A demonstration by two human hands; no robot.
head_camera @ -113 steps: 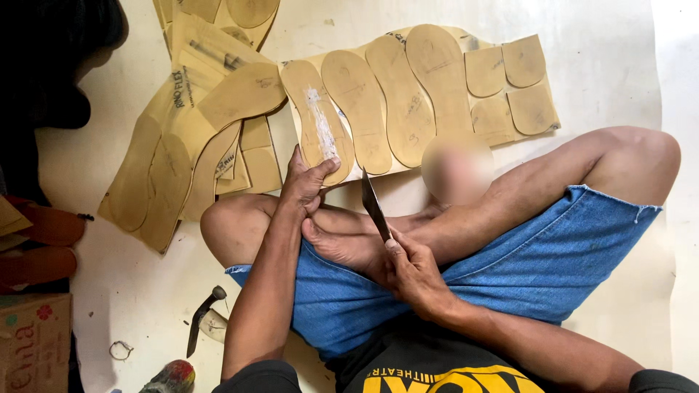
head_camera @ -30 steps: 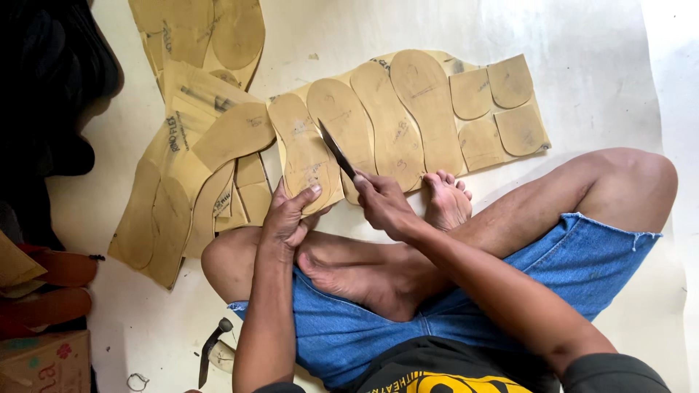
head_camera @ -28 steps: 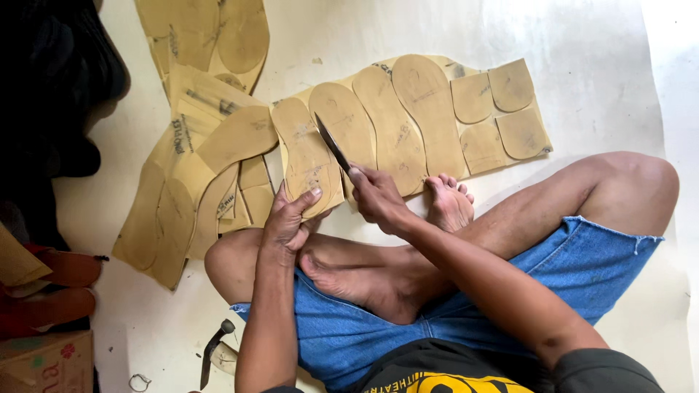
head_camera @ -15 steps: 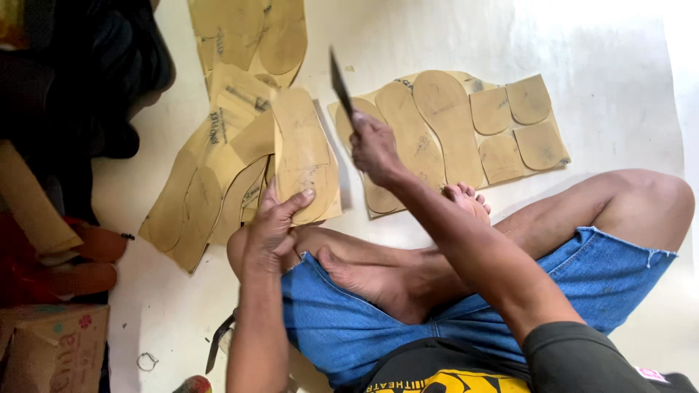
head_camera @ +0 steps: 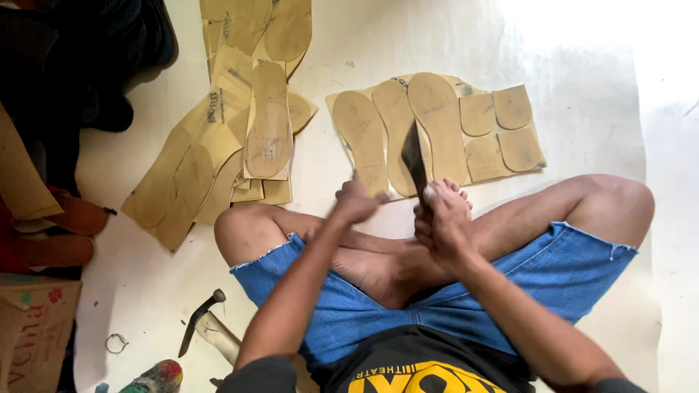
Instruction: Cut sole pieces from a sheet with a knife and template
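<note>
I sit cross-legged on a white floor in blue denim shorts. My right hand (head_camera: 442,227) grips a dark knife (head_camera: 413,161) with its blade pointing up and away, over a tan cardboard sheet (head_camera: 486,156) marked and cut with sole shapes. My left hand (head_camera: 355,202), blurred by motion, hovers just left of the knife near the sheet's front edge, fingers curled with nothing in it. A cut strip with one sole outline (head_camera: 269,129) lies on top of a pile of similar cardboard pieces (head_camera: 191,173) to the left.
A hammer (head_camera: 201,320) lies on the floor by my left knee, beside a small ring (head_camera: 116,343) and a colourful can (head_camera: 156,377). Dark cloth (head_camera: 80,54), reddish sandals (head_camera: 58,233) and a cardboard box (head_camera: 33,331) crowd the left side.
My left hand moved a cut sole strip onto the left pile and came back toward the sheet. My right hand drew the knife back near my feet.
</note>
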